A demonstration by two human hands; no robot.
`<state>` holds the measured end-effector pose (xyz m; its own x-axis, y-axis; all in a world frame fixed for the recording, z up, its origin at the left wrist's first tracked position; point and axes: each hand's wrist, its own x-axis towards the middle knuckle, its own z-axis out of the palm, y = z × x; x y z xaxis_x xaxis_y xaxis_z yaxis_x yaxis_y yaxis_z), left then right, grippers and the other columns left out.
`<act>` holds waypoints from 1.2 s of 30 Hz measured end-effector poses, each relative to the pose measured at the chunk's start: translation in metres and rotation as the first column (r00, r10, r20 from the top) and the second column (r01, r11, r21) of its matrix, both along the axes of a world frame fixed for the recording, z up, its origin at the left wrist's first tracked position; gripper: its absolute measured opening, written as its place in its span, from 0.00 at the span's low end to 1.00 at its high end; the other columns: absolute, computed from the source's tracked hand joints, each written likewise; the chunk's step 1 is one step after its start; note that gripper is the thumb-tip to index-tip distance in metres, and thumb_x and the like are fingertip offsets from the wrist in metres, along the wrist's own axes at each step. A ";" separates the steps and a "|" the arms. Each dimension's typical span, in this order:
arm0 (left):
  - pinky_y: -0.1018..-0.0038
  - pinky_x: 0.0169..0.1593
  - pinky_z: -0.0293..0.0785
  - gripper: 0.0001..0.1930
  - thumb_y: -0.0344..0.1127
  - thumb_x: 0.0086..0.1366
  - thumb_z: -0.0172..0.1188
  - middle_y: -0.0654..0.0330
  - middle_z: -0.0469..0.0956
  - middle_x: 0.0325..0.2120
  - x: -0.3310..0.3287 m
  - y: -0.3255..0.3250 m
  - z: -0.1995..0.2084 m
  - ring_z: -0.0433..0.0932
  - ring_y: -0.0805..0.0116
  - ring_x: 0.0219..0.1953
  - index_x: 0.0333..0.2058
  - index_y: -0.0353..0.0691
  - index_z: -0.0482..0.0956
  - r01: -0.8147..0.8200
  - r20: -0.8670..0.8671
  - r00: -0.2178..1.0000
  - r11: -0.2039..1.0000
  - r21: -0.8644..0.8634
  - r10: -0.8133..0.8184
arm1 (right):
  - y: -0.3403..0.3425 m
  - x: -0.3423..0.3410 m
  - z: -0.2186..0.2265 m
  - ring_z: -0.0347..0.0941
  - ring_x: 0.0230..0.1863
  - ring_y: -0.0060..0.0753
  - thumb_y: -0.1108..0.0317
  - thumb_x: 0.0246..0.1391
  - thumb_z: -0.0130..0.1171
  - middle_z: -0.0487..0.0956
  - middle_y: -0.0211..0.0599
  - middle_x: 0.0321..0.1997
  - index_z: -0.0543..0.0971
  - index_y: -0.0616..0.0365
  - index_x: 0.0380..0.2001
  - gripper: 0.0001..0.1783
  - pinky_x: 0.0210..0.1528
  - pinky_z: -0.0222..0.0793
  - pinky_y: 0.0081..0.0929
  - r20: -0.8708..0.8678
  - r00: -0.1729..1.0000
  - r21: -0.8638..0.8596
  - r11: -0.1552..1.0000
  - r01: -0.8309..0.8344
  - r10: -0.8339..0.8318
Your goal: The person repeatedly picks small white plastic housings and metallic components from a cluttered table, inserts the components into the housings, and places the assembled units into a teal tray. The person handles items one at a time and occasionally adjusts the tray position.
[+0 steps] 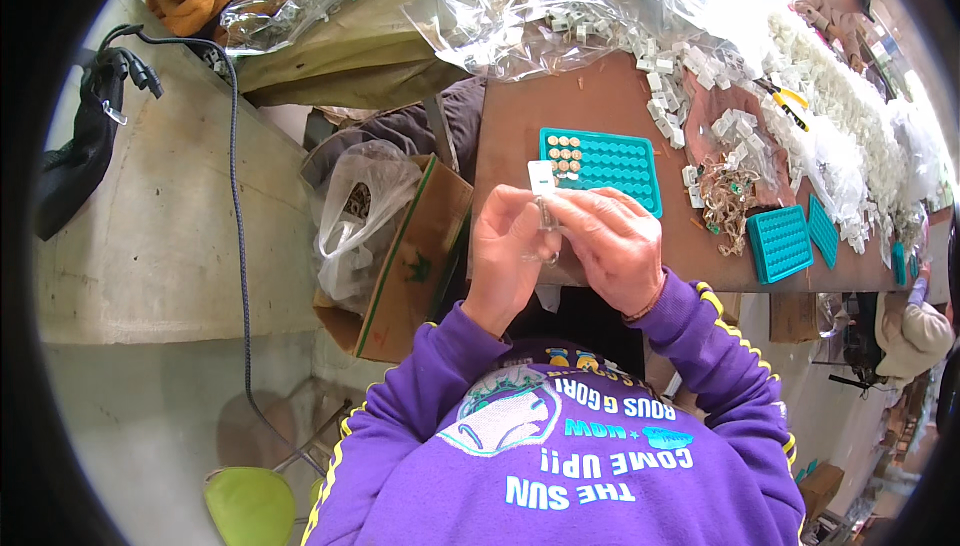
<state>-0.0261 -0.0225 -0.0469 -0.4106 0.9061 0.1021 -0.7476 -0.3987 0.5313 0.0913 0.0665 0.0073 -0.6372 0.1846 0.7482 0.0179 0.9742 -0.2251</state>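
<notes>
In front of my chest, both hands meet over the near edge of the table. My left hand [503, 264] is closed in a pinch on a small white rectangular plastic piece [541, 176] that sticks up above the fingertips. My right hand [618, 251] comes in from the other side, its fingers pressed together against the same piece. A thin, shiny strand [546, 214] shows between the hands; its kind is unclear. Just beyond lies a teal tray [648, 171] with rows of cavities, several of them at its left side filled with round beige pieces [563, 154].
White plastic parts [665, 96] are heaped across the table's far and right side. Yellow-handled pliers [790, 104], tangled brown strands [728, 201] and another teal tray [780, 244] lie rightward. A cardboard box [400, 266] with a plastic bag stands left. Other people [835, 11] are at the right.
</notes>
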 end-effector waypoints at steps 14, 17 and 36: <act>0.74 0.54 0.70 0.15 0.38 0.73 0.47 0.63 0.76 0.44 0.037 0.000 0.041 0.74 0.77 0.48 0.53 0.40 0.70 0.362 0.171 0.921 0.931 -0.045 -0.350 | -0.004 0.039 0.015 0.77 0.32 0.38 0.75 0.40 0.66 0.79 0.34 0.32 0.82 0.57 0.35 0.14 0.35 0.73 0.30 -0.121 0.978 -0.183 0.972 0.146 -0.169; 0.72 0.55 0.70 0.14 0.39 0.73 0.47 0.64 0.76 0.44 0.038 0.001 0.047 0.74 0.75 0.48 0.52 0.41 0.71 0.463 0.175 0.868 0.885 0.053 -0.464 | 0.004 0.051 0.021 0.77 0.36 0.36 0.72 0.39 0.68 0.79 0.33 0.36 0.82 0.56 0.37 0.17 0.39 0.74 0.31 -0.066 0.996 -0.086 0.994 0.061 -0.066; 0.72 0.52 0.75 0.14 0.35 0.68 0.53 0.56 0.77 0.43 0.067 0.009 0.053 0.78 0.70 0.46 0.47 0.32 0.72 0.168 -0.356 0.886 0.923 -0.347 -0.296 | 0.032 0.087 0.017 0.74 0.25 0.34 0.74 0.37 0.66 0.76 0.31 0.28 0.80 0.58 0.31 0.13 0.30 0.73 0.29 -0.036 0.999 0.000 1.000 -0.030 0.030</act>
